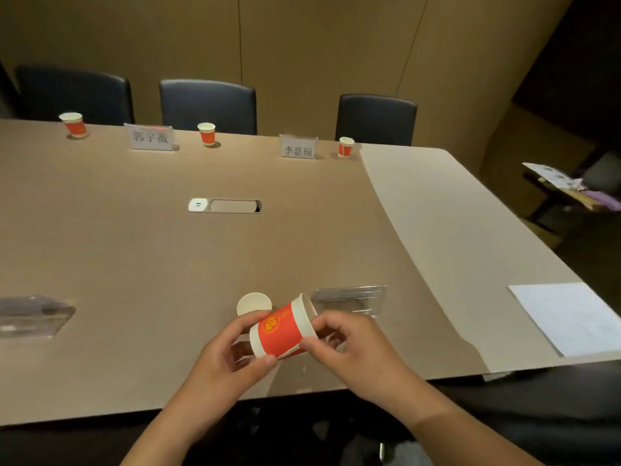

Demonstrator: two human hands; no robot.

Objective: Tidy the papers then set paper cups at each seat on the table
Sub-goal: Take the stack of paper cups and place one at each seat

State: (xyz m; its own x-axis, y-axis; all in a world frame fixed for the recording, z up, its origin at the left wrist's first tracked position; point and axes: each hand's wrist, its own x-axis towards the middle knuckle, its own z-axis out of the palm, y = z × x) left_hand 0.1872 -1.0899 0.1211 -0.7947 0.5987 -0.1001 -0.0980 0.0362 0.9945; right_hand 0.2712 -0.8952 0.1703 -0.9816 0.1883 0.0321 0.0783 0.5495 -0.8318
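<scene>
I hold a red and white paper cup stack (284, 327) on its side above the near edge of the table (134, 247). My left hand (232, 358) grips its base end, my right hand (342, 344) pinches its rim end. Another cup (253, 303) stands upright on the table just behind my left hand. Three cups stand along the far edge: far left cup (74, 124), middle cup (206, 133), right cup (346, 146). A sheet of white paper (568, 316) lies flat at the table's right near corner.
Two name cards (150, 137) (298, 151) stand at the far side, and clear card holders (351, 299) (30, 314) at the near side. A socket hatch (225, 206) is in the table's middle. Three dark chairs (208, 105) line the far edge. A cluttered side table (568, 186) stands at right.
</scene>
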